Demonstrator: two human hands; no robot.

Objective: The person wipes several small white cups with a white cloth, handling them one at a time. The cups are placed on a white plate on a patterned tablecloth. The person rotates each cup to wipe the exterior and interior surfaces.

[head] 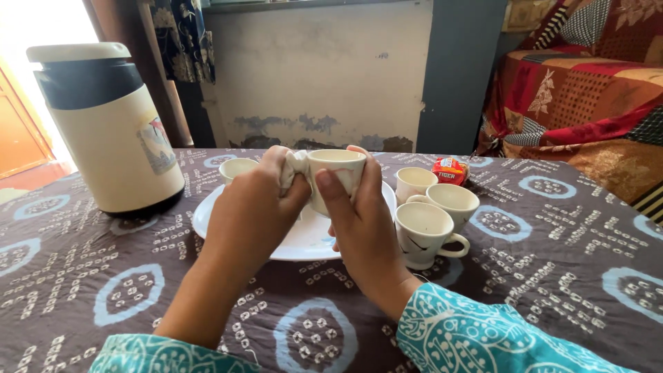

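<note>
I see both hands meeting on 1 white cup (336,173), lifted above the white plate (304,238). My right hand (362,224) wraps the cup's near wall, thumb pressed flat on the front and fingertips curling over the far rim. My left hand (252,211) is clenched around a bunched white cloth (295,166), which touches the cup's left side right at the rim. So the cup sits between the 2 grips, resting mainly in the right palm, with the cloth squeezed against it from the left.

I judge the cup to be glazed ceramic: light, stiff, smooth enough to slip, and quick to chip if it drops onto the plate beneath. A hold around the body with 1 finger hooked over the rim looks surest; I cannot see its handle from here. The cloth is soft and limp and folds wherever the fingers press.

Just right of the right hand stand 3 more cups (425,235), close together, the nearest almost touching my wrist. Another cup (237,168) peeks out behind the left hand. A tall cream flask (107,128) stands well off to the left, and a small red packet (450,170) lies beyond the cups on the patterned tablecloth (552,276).
</note>
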